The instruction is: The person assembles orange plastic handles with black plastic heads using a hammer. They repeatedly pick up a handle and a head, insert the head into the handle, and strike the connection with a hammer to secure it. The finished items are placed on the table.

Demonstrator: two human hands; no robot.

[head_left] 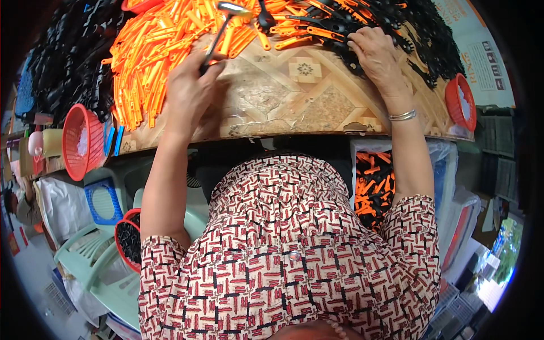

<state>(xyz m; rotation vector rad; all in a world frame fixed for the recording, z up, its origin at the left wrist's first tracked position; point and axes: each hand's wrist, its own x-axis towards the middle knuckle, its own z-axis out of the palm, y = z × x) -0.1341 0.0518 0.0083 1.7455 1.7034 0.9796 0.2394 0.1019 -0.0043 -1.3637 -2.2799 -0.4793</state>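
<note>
My left hand (192, 88) is closed round the dark handle of a small hammer (218, 37); its shiny metal head points up and away over the orange pieces. Beside that hand lies a large heap of flat orange plastic handles (150, 54). At the far right of the table, my right hand (375, 59) has its fingers bent and drawn together among black plastic parts (430, 42). An orange-and-black piece (324, 33) ends close to those fingertips. Whatever the fingers pinch is hidden. A metal bangle (402, 115) circles the right wrist.
The wooden-patterned table (266, 105) has a worn front edge. Red baskets stand at its left (82, 141) and right (460, 102) ends. Black parts (71, 62) are piled far left. Below the table, a lined box (374, 190) holds orange-and-black pieces. A pale green chair (96, 255) stands left.
</note>
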